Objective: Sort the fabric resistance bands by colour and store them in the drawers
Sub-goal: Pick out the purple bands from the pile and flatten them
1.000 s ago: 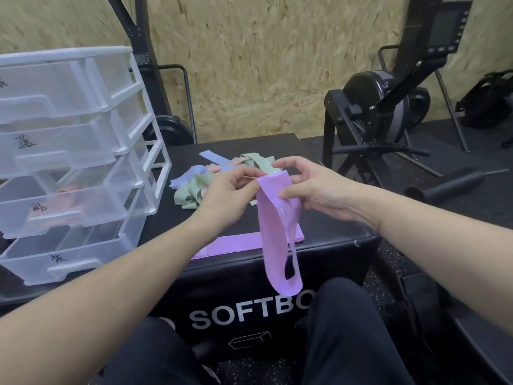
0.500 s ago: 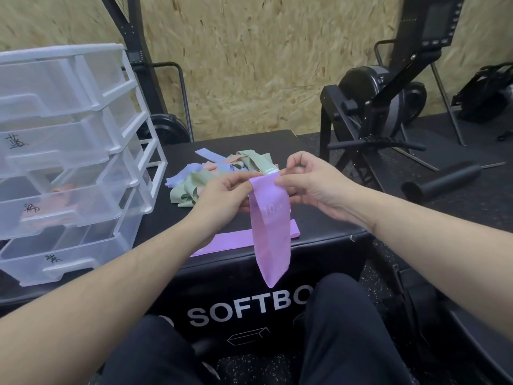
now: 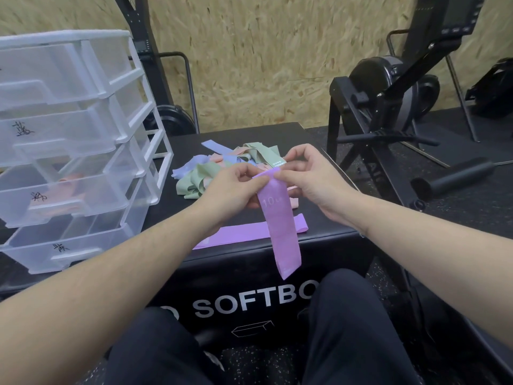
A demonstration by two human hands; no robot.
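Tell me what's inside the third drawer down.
Through the clear front of the third drawer, pink fabric shows, most likely bands. The frosted plastic blurs it, so their number is unclear.

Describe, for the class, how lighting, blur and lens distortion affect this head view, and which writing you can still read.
Head view: even indoor light, with no harsh shadows; wide-angle lens bows the drawer unit and spreads both forearms; "10" on the held purple band and "SOFTBO" on the black box read clearly; the handwritten drawer marks are sharp, but I cannot make them out.
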